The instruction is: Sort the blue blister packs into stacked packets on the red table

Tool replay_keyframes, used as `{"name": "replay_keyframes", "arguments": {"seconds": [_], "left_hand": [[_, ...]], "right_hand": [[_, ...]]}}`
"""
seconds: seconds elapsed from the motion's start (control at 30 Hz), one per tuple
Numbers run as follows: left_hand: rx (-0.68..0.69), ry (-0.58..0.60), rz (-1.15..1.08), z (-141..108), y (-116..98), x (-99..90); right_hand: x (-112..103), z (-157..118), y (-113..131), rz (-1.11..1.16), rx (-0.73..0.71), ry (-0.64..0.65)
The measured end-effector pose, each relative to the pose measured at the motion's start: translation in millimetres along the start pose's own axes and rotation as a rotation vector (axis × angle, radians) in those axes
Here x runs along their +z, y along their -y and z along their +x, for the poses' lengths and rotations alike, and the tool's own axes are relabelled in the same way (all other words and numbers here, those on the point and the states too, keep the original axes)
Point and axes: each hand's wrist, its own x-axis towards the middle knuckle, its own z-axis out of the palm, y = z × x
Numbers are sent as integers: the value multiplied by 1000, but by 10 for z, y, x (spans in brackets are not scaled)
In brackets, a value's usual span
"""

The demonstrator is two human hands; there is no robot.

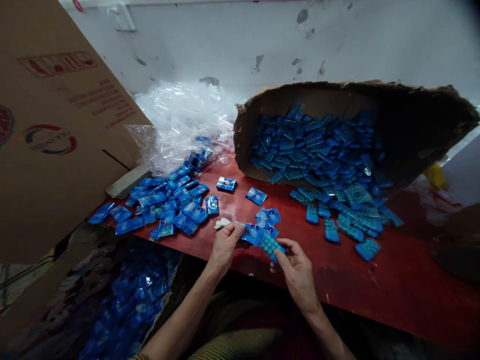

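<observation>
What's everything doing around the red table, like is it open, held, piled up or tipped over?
Left hand: pinching a blue card
Right hand: holding a beaded pack
Ragged box: tipped on its side, open, packs spilling out
Clear bags: heaped up
Left-side packets: piled loosely
Printed box: can't tell if it's open

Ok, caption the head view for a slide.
Left hand by a blue card, right hand holding a turquoise pack, over a red table.
</observation>
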Motion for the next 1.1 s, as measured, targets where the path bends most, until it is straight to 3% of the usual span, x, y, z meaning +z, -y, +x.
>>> {"name": "replay_keyframes", "arguments": {"seconds": [0.17,0.3,0.43,0.53,0.67,0.73,0.87,0.93,1.0,1.1], "left_hand": [[-14,22,-28,-8,22,35],[-90,62,-190,-42,-3,175],[-225,112,-301,-82,14,284],[-303,152,-375,-99,28,270],[-325,238,-406,-125,8,244],[-275,231,-363,-145,2,280],[-239,143,-349,-175,18,358],[-291,210,-384,-177,27,336],[-341,309,-412,-173,34,282],[-393,382,-423,-171,39,220]], "right_hand": [[-4,27,-19,-15,43,78],[21,55,-109,-45,-4,-16],[47,8,-109,-286,-273,-72],[15,1,-50,-405,-454,5],[-45,60,-24,-329,-249,149],[-30,73,-31,-323,-207,104],[47,57,-3,-331,-282,-7],[36,75,36,-188,-132,86],[-21,116,76,-11,33,269],[-110,174,111,163,111,463]]}}
